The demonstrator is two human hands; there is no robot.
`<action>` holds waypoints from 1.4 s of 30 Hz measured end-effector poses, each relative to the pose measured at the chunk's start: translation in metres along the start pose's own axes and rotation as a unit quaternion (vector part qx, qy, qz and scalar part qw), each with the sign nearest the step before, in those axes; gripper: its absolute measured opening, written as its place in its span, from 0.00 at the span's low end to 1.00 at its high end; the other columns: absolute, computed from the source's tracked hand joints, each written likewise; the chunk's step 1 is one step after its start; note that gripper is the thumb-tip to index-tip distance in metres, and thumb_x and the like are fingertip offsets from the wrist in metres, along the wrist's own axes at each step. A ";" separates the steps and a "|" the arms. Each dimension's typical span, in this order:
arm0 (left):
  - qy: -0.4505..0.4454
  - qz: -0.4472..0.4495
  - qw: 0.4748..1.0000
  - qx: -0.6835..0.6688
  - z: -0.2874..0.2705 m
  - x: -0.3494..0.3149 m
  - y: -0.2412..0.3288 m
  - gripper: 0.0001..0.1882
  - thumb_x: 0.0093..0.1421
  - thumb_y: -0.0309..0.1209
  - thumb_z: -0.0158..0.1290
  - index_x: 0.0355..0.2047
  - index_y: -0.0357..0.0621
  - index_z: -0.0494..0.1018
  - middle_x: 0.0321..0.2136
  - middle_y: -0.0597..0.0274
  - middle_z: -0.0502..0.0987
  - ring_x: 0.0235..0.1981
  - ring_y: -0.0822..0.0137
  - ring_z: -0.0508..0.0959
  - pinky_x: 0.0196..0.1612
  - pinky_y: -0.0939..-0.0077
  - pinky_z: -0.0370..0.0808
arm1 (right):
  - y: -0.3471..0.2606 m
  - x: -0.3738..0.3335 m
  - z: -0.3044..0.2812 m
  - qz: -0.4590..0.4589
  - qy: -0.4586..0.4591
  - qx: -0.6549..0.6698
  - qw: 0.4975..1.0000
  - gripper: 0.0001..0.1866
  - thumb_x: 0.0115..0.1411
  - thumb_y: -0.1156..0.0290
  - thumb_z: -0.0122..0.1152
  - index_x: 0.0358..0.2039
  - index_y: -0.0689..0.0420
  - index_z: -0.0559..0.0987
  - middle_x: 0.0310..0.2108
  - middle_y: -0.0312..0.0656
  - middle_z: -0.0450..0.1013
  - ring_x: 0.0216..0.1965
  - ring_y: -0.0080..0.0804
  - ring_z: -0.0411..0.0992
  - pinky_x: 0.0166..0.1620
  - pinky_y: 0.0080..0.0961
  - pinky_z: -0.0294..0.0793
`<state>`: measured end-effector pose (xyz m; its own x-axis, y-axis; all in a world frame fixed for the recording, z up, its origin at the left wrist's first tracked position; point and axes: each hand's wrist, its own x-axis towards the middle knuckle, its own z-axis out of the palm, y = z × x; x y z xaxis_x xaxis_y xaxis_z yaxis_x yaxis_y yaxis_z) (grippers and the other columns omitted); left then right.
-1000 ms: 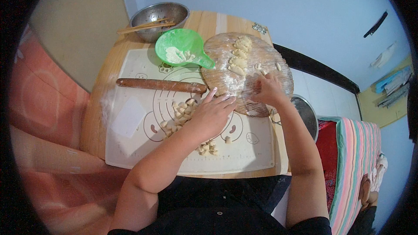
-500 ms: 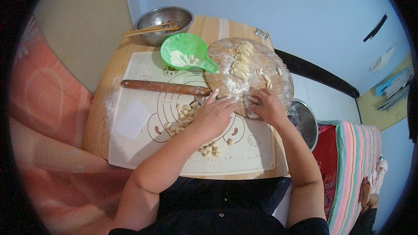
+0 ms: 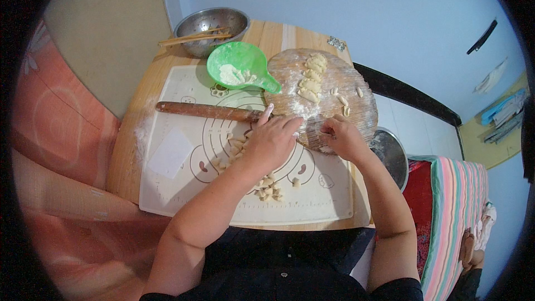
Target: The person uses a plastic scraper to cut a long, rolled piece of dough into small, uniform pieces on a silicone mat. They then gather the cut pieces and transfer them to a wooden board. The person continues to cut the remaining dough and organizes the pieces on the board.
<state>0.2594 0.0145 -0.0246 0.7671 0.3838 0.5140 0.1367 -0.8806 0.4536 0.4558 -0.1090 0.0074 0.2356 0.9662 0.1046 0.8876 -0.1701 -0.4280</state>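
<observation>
My left hand [image 3: 273, 140] lies over the near left edge of a round, flour-dusted wooden board [image 3: 290, 72], fingers stretched and spread, one lifted beside the end of a rolling pin [image 3: 203, 111]. Opposite it, my right hand [image 3: 341, 136] rests low over the board with its fingers curled together; whatever they pinch, if anything, is hidden. A row of folded dumplings [image 3: 311, 82] runs across the board's far half. A few small dough bits [image 3: 343, 101] lie to their right. Cut dough pieces [image 3: 269, 190] are scattered on the white mat [image 3: 312, 209], partly behind my left forearm.
A green scoop [image 3: 237, 61] of flour sits at the board's left, its handle overlapping the board. Behind it stands a steel bowl [image 3: 186, 22] with chopsticks [image 3: 192, 39] across it. A white sheet [image 3: 170, 153] lies on the mat. Another metal bowl [image 3: 393, 161] stands beyond the right edge.
My left hand has shifted slightly left, toward the rolling pin. The fingers of my right hand have drawn in closer together. The view has shifted slightly.
</observation>
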 end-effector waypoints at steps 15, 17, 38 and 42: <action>0.103 -0.080 0.991 -0.027 -0.046 0.016 -0.013 0.18 0.60 0.28 0.50 0.51 0.46 0.71 0.46 0.50 0.77 0.49 0.52 0.75 0.65 0.54 0.55 | 0.020 0.024 -0.022 0.074 0.243 -0.077 0.964 0.09 0.56 0.74 0.59 0.38 0.59 0.78 0.32 0.47 0.76 0.32 0.42 0.76 0.37 0.33 0.74; 0.127 -0.087 0.988 -0.020 -0.053 0.017 -0.015 0.17 0.60 0.28 0.50 0.50 0.45 0.72 0.46 0.50 0.77 0.48 0.52 0.75 0.65 0.56 0.56 | 0.008 0.026 -0.021 0.072 0.287 -0.105 0.949 0.09 0.56 0.75 0.59 0.38 0.59 0.79 0.32 0.45 0.77 0.32 0.41 0.76 0.37 0.33 0.75; -0.099 0.066 0.993 0.011 -0.016 -0.004 0.018 0.20 0.59 0.31 0.52 0.52 0.46 0.70 0.51 0.59 0.74 0.55 0.61 0.71 0.66 0.53 0.54 | -0.048 -0.046 0.006 0.005 0.096 0.134 0.986 0.07 0.53 0.79 0.63 0.35 0.58 0.79 0.31 0.43 0.74 0.28 0.35 0.74 0.31 0.29 0.74; -0.139 0.088 0.984 0.062 -0.006 -0.008 0.013 0.23 0.59 0.35 0.53 0.55 0.46 0.68 0.57 0.60 0.69 0.59 0.62 0.67 0.68 0.53 0.48 | -0.014 -0.027 0.007 0.035 0.138 0.060 0.988 0.08 0.53 0.75 0.64 0.35 0.59 0.81 0.32 0.45 0.75 0.28 0.38 0.75 0.33 0.31 0.74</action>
<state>0.2513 0.0013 -0.0183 0.9253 0.1465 0.3498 0.0486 -0.9606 0.2737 0.4346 -0.1314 0.0044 0.4090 0.8603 0.3044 0.8161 -0.1955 -0.5439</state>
